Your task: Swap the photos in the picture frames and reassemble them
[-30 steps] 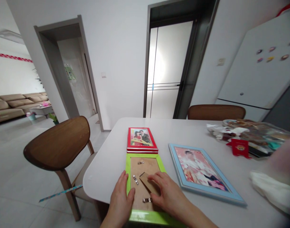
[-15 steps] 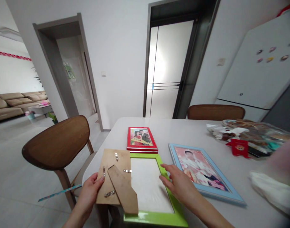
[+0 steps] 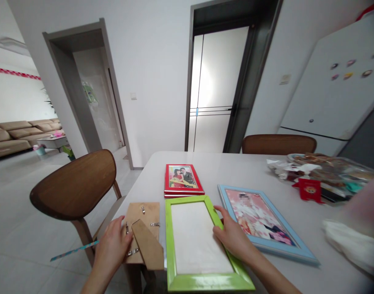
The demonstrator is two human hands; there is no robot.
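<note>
My left hand [image 3: 111,245] is at the left edge of a brown backing board [image 3: 150,210], its thumb and fingers closed on that edge. The board has metal clips and a fold-out stand leg, and lies by the table's left edge. My right hand [image 3: 232,237] grips the right side of a lime-green picture frame [image 3: 171,245] with a blank white sheet inside. The frame sits just right of the board, face up and slightly tilted. Behind it lies a red picture frame [image 3: 199,179] with a photo of a couple. A light-blue picture frame [image 3: 299,253] with a pink photo rests to the right.
The white table [image 3: 211,171] carries a red paper item [image 3: 309,190], plastic-wrapped items [image 3: 333,169] and a white cloth-like bundle [image 3: 352,245] on the right. Wooden chairs stand left [image 3: 76,183] and behind [image 3: 278,144]. A thin patterned blue strip [image 3: 73,251] shows at left.
The backing board has moved left and down, off the green frame. My right hand has closed on the green frame's right side, and the frame has shifted slightly right.
</note>
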